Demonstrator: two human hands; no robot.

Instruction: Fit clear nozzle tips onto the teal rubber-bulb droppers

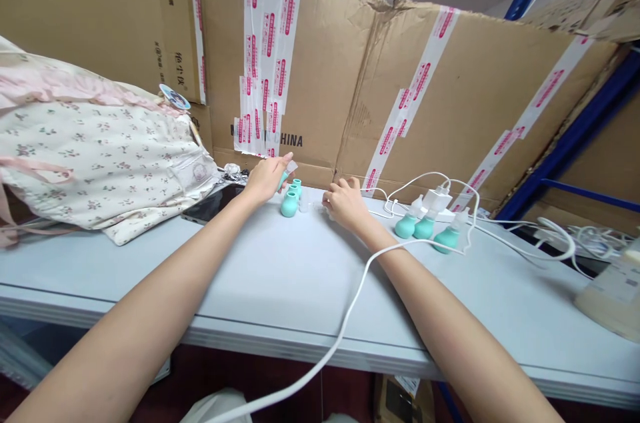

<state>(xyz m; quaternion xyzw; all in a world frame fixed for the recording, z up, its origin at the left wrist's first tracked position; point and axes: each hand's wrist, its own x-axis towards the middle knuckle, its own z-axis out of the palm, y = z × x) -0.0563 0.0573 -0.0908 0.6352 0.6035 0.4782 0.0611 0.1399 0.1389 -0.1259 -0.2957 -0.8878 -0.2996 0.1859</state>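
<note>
My left hand (269, 179) is closed around a teal squeeze bulb with a clear tip (285, 175), held just above the table near the cardboard. Beside it stand teal squeeze bulbs (289, 204) with open necks, in a short row. Small clear plastic pieces (313, 206) lie between that row and my right hand (346, 203). The fingers of my right hand are curled down at these pieces; what is between them is hidden. To the right of my right wrist are three teal bulbs fitted with clear tips (424, 226), standing close together.
A white cable (345, 323) runs over my right forearm and past the table's (280, 276) front edge. A white charger (437, 199) stands behind the tipped bulbs. A floral cloth bag (100, 150) and a dark tablet (215, 203) lie left. Cardboard (320, 76) walls the back; a bottle (615, 293) stands right.
</note>
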